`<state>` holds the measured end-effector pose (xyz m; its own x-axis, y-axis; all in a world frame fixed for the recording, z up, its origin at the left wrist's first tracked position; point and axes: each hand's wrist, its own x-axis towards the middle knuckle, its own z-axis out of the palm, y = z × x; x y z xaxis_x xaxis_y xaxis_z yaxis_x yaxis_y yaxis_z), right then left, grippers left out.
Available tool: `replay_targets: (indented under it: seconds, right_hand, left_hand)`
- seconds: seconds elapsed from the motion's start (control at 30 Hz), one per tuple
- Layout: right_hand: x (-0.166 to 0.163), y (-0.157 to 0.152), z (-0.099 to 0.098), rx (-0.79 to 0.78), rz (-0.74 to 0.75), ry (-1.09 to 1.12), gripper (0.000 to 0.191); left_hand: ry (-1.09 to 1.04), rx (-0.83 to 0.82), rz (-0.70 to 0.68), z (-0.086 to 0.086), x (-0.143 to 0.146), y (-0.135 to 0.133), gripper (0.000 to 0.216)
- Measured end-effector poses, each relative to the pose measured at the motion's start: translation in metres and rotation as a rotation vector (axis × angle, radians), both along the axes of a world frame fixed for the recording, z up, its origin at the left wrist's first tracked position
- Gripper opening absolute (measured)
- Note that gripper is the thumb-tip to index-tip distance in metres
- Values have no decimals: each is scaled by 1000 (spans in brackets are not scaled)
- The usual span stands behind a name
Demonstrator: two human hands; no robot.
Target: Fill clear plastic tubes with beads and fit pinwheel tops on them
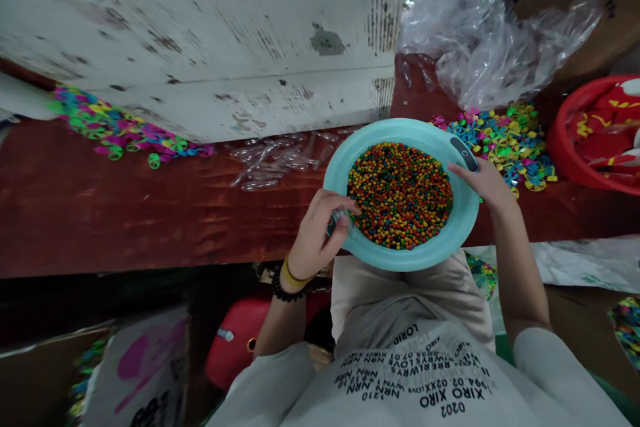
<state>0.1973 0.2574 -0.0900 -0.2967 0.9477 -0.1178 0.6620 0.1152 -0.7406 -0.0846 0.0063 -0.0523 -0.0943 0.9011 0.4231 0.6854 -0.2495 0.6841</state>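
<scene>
A light blue basin (400,260) rests at the table's front edge over my lap, tilted slightly toward me. Small round multicoloured beads or candies (400,193) fill its bottom. At its right rim, my right hand (480,180) grips the basin by the dark oval handle patch, thumb on top. My left hand (325,227) is over the left rim, its fingertips at the beads. Pinched in it is a small clear plastic tube (343,216), partly hidden by the fingers. More clear plastic tubes (280,157) lie in a heap left of the basin.
A stained white carton (225,47) stands behind the dark red table (125,213). Colourful plastic pieces lie in a left pile (130,130) and a right pile (515,140). Farther right are a red tub (565,140) and crumpled clear bags (490,27). Open boxes stand below the table.
</scene>
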Motion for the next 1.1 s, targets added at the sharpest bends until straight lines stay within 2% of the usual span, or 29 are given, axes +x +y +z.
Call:
replay_targets:
  seconds: [0.07,0.17,0.23,0.37,0.57,0.7,0.83,0.93,1.1]
  right_hand:
    - [1,-1,-7,-37,-10,131,39]
    - [0,-22,-4,79,-123,298,31]
    - [3,-37,1,152,-167,350,29]
    - [14,-56,0,257,-276,392,30]
    - [23,-69,-14,325,-417,399,35]
    - [25,-77,-12,364,-409,358,35]
    - [25,-79,-8,363,-366,310,35]
    - [24,-76,-8,374,-345,265,36]
    - [23,-70,-11,359,-319,249,38]
  left_hand:
    - [-41,-5,-2,-5,2,2,35]
    - [21,-30,52,-5,9,7,46]
    - [77,-50,76,-1,14,10,45]
    - [219,-148,50,3,24,18,23]
    - [654,-237,102,-2,28,39,21]
    - [741,-262,104,-13,23,61,25]
    - [800,-403,-6,-32,32,79,34]
    - [831,-492,-124,-44,49,83,31]
    - [850,-602,-334,-46,73,91,29]
